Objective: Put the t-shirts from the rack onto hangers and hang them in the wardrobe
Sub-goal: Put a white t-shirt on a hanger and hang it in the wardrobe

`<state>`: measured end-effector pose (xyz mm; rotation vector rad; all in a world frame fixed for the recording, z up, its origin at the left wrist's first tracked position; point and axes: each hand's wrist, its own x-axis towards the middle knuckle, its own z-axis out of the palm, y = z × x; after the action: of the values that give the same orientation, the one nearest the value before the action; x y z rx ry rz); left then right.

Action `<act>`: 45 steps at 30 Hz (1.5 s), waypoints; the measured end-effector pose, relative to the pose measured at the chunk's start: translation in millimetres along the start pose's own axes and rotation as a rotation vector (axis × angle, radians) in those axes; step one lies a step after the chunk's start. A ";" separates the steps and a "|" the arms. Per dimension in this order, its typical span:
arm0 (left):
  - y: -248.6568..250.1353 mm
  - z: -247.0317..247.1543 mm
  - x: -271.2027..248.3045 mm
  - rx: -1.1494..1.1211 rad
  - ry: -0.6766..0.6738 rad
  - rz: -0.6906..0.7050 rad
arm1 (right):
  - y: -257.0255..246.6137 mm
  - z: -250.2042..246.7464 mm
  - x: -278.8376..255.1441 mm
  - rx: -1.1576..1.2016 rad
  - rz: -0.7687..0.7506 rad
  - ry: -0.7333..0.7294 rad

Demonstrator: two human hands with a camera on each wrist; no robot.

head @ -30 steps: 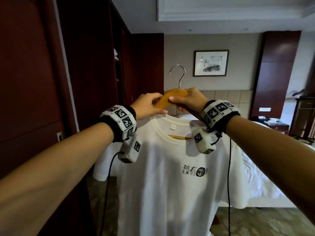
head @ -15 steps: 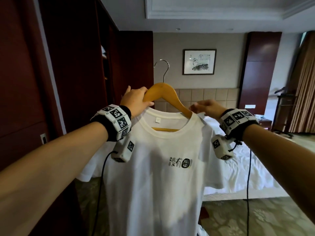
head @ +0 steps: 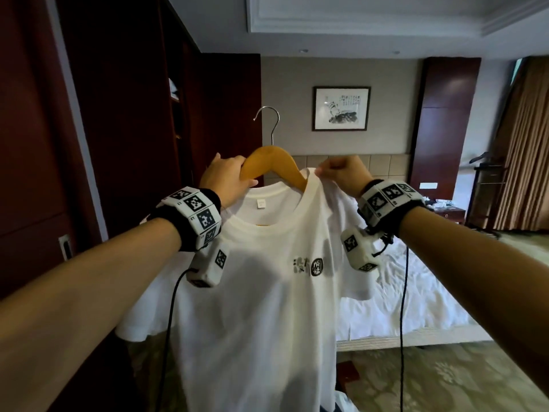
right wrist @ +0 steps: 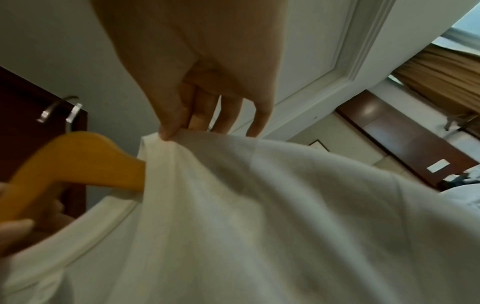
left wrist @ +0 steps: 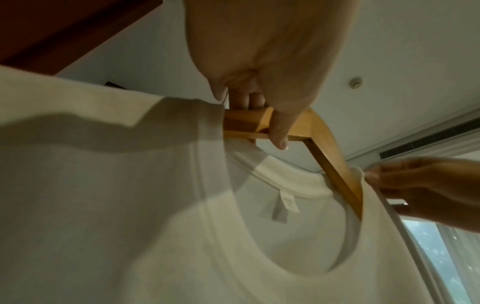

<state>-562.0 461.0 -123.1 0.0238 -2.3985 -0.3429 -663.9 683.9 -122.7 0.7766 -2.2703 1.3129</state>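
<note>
1. Wooden hanger (head: 269,162) is held up in front of the person by the left hand (head: 225,181), whose fingers and thumb curl round its left arm near the neck; the metal hook (head: 269,120) points up, free of any rail.
2. Right hand (head: 341,175) pinches the white t-shirt (head: 267,307) at the collar edge beside the right shoulder, thumb against fingers.
3. Risk: the hanger's right arm enters the neck opening, but the fabric there is bunched. If the pinch is released before the shoulder seats, the shirt may slide off that side.
4. Risk: pulling the collar too hard over the wood may stretch the ribbed neckline.
5. Risk: the left grip carries the whole load; a loosened hold likely tilts the hanger.
6. Garment condition: white, short-sleeved, small dark chest print, inside neck label visible, body hanging straight down, beside the dark wardrobe (head: 124,114) and in front of the bed (head: 416,292).
</note>
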 end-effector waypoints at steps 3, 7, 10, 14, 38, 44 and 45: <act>-0.1 -0.1 0.7 -0.053 0.027 -0.022 | -10.9 0.8 2.4 0.010 0.001 0.016; -1.5 -1.6 2.2 -0.118 0.058 -0.058 | 13.4 -2.2 -0.8 -0.041 0.124 0.001; -1.4 -3.0 3.6 -0.110 0.073 -0.062 | 45.1 -15.7 -4.2 0.004 0.202 0.067; -2.4 -4.4 6.9 -0.102 0.088 -0.067 | 74.1 -30.4 -20.3 -0.058 0.348 0.046; -12.0 13.5 9.2 -0.173 0.066 -0.158 | 89.0 -62.0 -17.3 -0.237 0.377 0.207; -6.8 20.9 13.2 -0.176 0.015 -0.100 | 86.1 -52.0 -18.7 -0.295 0.409 0.114; -5.8 22.0 13.6 -0.174 0.009 -0.087 | 79.3 -46.7 -17.0 -0.257 0.357 0.112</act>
<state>-587.1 459.1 -131.5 0.0505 -2.3554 -0.5898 -698.6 761.4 -162.2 0.2107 -2.4964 1.1375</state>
